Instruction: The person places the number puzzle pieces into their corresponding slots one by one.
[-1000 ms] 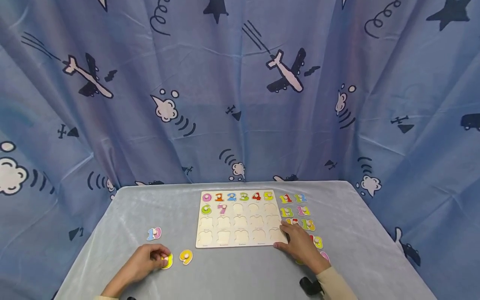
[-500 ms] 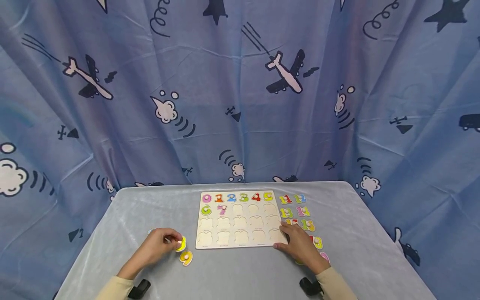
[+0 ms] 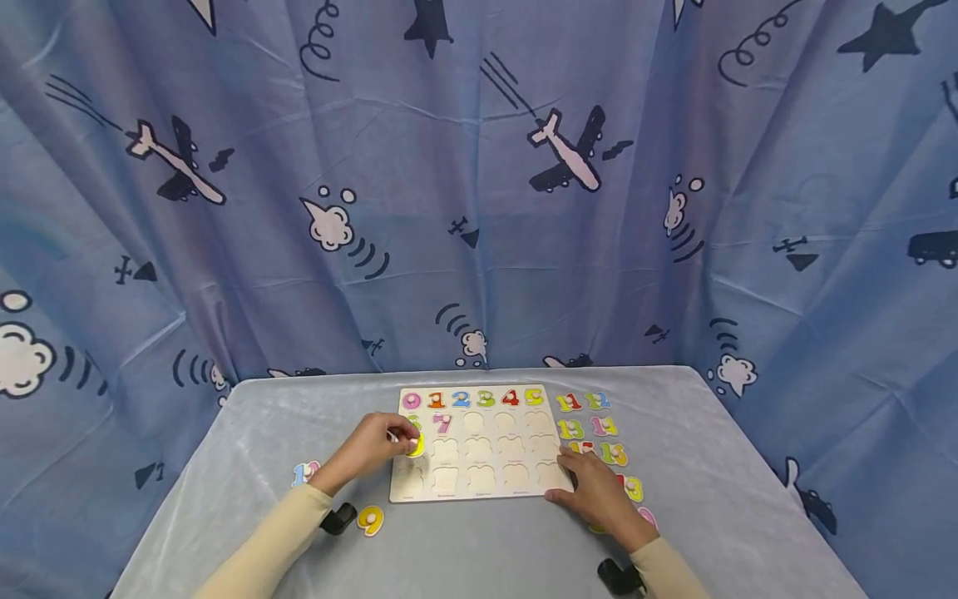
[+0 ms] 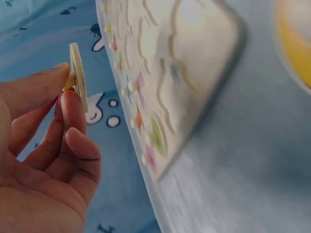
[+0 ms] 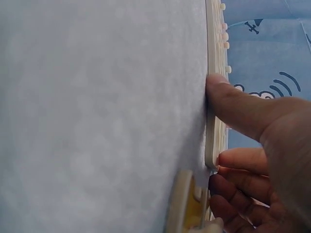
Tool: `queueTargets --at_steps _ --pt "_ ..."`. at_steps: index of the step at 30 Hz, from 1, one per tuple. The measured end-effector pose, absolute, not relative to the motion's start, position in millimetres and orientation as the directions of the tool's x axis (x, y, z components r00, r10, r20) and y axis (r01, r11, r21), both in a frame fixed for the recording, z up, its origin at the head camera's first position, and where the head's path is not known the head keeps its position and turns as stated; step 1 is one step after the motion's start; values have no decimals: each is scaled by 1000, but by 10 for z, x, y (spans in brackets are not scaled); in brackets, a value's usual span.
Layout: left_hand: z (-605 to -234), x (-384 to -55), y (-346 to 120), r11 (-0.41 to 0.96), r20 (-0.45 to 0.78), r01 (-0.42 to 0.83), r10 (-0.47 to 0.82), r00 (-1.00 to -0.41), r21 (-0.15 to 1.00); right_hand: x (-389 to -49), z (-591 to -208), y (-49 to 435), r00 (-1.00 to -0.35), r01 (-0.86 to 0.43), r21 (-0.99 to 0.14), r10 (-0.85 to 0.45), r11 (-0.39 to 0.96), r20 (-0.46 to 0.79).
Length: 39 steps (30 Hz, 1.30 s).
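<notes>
While left grip (image 3: 372, 445) pinches yellow piece (image 3: 417, 448), knob (image 4: 71, 80) between fingertips (image 4: 73, 105), right grip (image 3: 600, 488) spread against board (image 3: 461, 456)

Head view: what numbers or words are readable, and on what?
"0": piece in board, top row
"1": same row
"2": same row
"3": same row
"4": same row
"5": same row
"7": second row
"9": loose, left of board
"11": loose, right
"12": loose, right
"13": loose, right
"14": loose, right
Too small: board print.
Covered or blurred: other pieces, including the yellow piece in the left hand.
</notes>
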<state>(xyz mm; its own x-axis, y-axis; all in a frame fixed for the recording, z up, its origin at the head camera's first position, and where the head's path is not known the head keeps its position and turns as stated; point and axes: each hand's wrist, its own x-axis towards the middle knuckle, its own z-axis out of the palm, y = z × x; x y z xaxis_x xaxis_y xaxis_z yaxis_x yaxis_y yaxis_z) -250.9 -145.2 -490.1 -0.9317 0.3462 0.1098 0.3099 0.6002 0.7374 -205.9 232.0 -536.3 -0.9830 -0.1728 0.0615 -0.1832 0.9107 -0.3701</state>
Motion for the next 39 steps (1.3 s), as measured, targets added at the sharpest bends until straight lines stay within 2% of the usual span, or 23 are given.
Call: queueTargets --at_steps 10,21,39 --pt "-4936 -2857 -969 534 176 363 369 -913 764 -2073 -5350 2305 -983 -185 -378 -174 907 64" --pt "-5097 -3142 -626 543 166 348 356 -920 764 -2052 -5339 2299 -981 -196 -361 -182 912 73" --pt "-5339 -3260 -419 633 122 289 296 -948 718 -2039 -5358 2309 -980 -199 -360 -179 912 89"
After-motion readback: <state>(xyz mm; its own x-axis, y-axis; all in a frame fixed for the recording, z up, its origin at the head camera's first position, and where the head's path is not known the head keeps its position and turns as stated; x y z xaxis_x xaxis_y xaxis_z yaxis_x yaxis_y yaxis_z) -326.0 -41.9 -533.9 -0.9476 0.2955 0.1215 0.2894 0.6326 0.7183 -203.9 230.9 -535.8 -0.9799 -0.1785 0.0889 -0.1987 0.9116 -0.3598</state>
